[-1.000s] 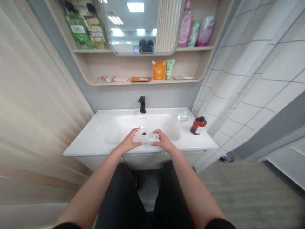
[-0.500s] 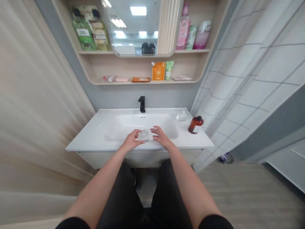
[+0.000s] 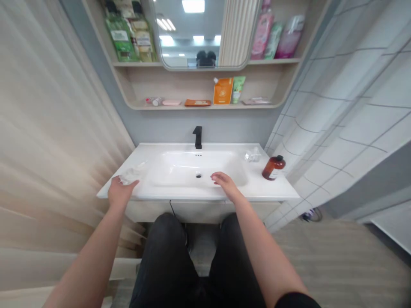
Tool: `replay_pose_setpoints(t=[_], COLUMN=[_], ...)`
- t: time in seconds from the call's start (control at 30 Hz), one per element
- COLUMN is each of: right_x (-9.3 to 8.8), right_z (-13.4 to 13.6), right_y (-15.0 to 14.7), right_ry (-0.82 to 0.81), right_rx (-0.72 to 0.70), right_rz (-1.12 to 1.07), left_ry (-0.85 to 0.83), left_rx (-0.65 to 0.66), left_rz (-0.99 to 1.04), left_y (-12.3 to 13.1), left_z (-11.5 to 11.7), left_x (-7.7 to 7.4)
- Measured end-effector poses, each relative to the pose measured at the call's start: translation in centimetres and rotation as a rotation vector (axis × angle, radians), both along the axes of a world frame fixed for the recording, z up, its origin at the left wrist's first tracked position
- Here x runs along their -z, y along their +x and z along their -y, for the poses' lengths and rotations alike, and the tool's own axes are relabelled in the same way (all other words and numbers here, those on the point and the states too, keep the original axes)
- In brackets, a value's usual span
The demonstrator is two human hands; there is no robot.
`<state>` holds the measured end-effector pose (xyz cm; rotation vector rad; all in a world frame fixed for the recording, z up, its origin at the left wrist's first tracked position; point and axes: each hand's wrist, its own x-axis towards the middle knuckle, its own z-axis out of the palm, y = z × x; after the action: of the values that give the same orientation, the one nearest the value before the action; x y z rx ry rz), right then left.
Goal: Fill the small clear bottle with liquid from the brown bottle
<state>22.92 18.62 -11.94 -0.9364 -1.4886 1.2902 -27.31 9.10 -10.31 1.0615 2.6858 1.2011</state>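
My left hand [image 3: 119, 191] grips a small clear plastic container [image 3: 132, 173] at the left front of the white sink top [image 3: 180, 194], fingers closed round its near end. Over the basin's front rim near the drain [image 3: 198, 175], my right hand [image 3: 224, 182] hovers with loosely spread fingers and holds nothing.
A black tap [image 3: 198, 137] stands behind the basin. A brown bottle [image 3: 272, 167] and a clear dish [image 3: 252, 156] sit on the right of the sink top. Shelves [image 3: 205, 105] above carry pouches, tubes and bottles round a mirror. Tiled wall on the right, ribbed panel on the left.
The clear container went from my right hand to my left, and my left hand carried it from the basin's middle to the left side. My right hand let go and stayed near the drain.
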Motion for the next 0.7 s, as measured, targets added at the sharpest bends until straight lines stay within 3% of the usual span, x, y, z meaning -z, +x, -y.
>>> replay_pose_setpoints(t=[0.2,0.33,0.43,0.5,0.57,0.63,0.7], right_x=[1.2,1.3,1.1,1.0,1.0,1.0,1.1], right_z=[-0.9,-0.9,-0.8,-0.7,-0.8,-0.8,-0.7], right_y=[0.0,0.1,0.1,0.1,0.1,-0.1,-0.5], right_ry=[0.041,0.078,0.099,0.107,0.108,0.110,0.127], right_rx=[0.051,0.078,0.107,0.118,0.122,0.135,0.156], right_rz=[0.082,0.144,0.200,0.223,0.227,0.237,0.257], left_ry=[-0.020,0.054,0.231,0.333,0.321,0.178,0.002], left_rx=[-0.078,-0.064,-0.037,0.086,0.360,0.693,0.864], left_rz=[-0.009,-0.094,-0.276,-0.390,-0.451,-0.477,-0.469], left_y=[-0.9,1.0,3.7,6.4,9.5,12.9,15.7], left_z=[-1.1,-0.6,0.4,0.4,-0.6,-2.3,-4.2], left_x=[1.5,1.7,1.1,0.5,-0.1,-0.3,0.1])
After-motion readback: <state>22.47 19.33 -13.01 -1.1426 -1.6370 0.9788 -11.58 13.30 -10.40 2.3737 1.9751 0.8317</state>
